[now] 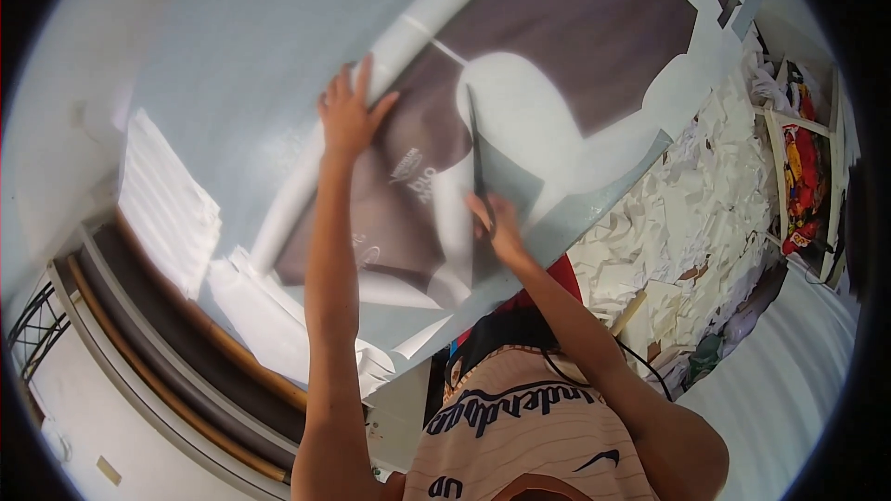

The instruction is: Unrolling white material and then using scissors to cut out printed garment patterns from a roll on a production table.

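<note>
Centre frame, the left hand (348, 121), fingers spread, rests on the printed sheet (418, 125), which looks light, floppy and easily creased, best held flat near its edge. Right of it, the right hand's (502, 230) fingers grip the scissors (477, 144).

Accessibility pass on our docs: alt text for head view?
A person's right hand holds dark scissors at a large printed sheet on a grey-blue table; the left hand rests spread on the sheet. White scraps lie heaped at the picture's right.
</note>
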A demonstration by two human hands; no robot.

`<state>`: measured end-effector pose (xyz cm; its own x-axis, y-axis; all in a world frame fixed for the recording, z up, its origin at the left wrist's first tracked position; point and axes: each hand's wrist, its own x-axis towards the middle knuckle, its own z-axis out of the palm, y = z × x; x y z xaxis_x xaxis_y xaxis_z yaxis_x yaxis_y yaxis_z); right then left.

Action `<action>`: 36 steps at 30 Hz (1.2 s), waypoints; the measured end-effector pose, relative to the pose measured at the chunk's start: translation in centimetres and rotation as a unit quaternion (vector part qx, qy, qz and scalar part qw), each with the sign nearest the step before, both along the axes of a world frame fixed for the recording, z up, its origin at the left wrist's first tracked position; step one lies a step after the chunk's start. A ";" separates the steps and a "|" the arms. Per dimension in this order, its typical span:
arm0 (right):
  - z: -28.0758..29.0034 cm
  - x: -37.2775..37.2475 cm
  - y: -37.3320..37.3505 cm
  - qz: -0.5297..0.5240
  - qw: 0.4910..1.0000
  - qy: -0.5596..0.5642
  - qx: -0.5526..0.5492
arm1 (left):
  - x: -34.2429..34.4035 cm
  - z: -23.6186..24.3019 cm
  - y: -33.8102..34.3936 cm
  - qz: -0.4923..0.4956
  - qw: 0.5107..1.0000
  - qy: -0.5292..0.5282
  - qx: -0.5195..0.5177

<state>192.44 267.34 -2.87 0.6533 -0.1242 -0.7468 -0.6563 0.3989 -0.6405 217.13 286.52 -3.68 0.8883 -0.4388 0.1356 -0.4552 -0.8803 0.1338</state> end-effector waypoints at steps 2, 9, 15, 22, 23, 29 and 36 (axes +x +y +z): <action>-0.4 1.1 0.1 -0.015 1.000 -0.012 0.011 | 0.2 -0.2 -0.1 -0.004 1.000 0.021 -0.012; -0.5 3.3 1.9 -0.076 0.997 -0.003 0.034 | 0.5 -0.8 0.0 -0.002 0.999 0.029 -0.037; -0.2 4.2 1.8 -0.039 0.999 0.026 0.003 | 0.9 -1.3 0.3 -0.003 1.000 0.016 -0.026; -0.5 5.5 -0.7 -0.031 0.999 0.039 -0.015 | 2.9 -0.9 1.3 -0.008 0.998 0.013 -0.053; -0.3 5.4 -1.1 -0.029 0.998 0.036 -0.030 | 3.2 -0.7 1.5 -0.005 0.998 0.012 -0.057; 0.5 5.4 -4.4 0.062 0.992 0.038 -0.106 | 4.6 1.1 2.6 0.008 0.998 0.011 -0.063; 2.1 8.3 -10.9 0.207 0.973 0.034 -0.093 | 4.5 2.2 1.6 0.022 0.997 -0.003 -0.073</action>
<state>200.71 256.47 -0.80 0.6255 0.0029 -0.7802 -0.7798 -0.0276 -0.6254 221.63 288.10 -1.44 0.9057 -0.3740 0.1996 -0.4169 -0.8711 0.2594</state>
